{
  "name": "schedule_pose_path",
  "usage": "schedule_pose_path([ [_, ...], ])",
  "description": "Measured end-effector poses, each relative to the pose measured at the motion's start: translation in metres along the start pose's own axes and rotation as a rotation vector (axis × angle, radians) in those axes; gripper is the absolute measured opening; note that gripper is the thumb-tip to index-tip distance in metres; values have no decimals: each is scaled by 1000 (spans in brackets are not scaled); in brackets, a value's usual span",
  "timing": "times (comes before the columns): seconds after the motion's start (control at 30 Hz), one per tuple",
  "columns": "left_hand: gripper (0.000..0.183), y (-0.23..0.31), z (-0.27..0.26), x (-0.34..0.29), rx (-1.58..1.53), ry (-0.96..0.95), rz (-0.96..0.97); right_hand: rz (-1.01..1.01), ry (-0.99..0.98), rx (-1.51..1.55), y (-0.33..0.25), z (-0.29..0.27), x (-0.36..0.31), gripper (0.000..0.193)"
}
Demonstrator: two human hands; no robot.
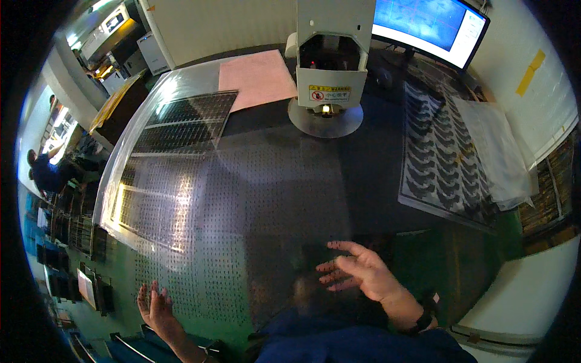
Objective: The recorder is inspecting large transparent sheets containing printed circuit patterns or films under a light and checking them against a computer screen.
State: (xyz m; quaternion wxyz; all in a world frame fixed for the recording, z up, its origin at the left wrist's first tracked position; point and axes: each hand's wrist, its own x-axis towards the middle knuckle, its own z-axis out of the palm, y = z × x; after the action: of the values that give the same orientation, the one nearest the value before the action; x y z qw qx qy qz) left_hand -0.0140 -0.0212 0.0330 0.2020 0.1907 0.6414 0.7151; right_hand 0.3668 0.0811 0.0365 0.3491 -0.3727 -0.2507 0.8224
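Clear dotted sheet [242,224] spreads from dark table [376,160] toward us. Our left hand [160,311] at its near left, right hand [366,273] at near right; fingers show parted behind sheet; if gripping, we cannot tell.

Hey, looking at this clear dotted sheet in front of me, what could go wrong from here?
The clear dotted sheet reaches past the table's front edge, so it might sag or crease there.

It seems to overlap the dark patterned sheet on the left, so sliding it could drag or scuff that one.

Its far edge lies near the round metal plate under the white machine, so pushing it forward might catch.
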Motion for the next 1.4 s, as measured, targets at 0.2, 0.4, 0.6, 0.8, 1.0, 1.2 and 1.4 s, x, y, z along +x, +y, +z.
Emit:
schedule_pose_path([
  [0.2, 38, -22, -34, 4, -75, 22, 61, -109, -105, -179, 21, 21, 10, 42],
  [0.4, 40, -40, -32, 10, -190, 59, 104, -274, -124, -370, 27, 31, 5, 40],
  [0.6, 41, -46, -36, 17, -331, 28, 85, -326, -149, -331, 25, 27, 0, 40],
  [0.8, 42, -35, -22, 11, -325, 87, 101, -356, -182, -305, 26, 26, -1, 40],
  [1.0, 40, -25, -15, 8, -319, 100, 114, -335, -172, -250, 23, 23, -5, 42],
  [1.2, 35, -8, -2, 0, -94, 60, 47, -113, 32, -185, 14, 0, -22, 37],
  [1.4, 34, -6, 15, 2, -36, 25, 78, 217, -10, -314, 21, -25, -51, 23],
])
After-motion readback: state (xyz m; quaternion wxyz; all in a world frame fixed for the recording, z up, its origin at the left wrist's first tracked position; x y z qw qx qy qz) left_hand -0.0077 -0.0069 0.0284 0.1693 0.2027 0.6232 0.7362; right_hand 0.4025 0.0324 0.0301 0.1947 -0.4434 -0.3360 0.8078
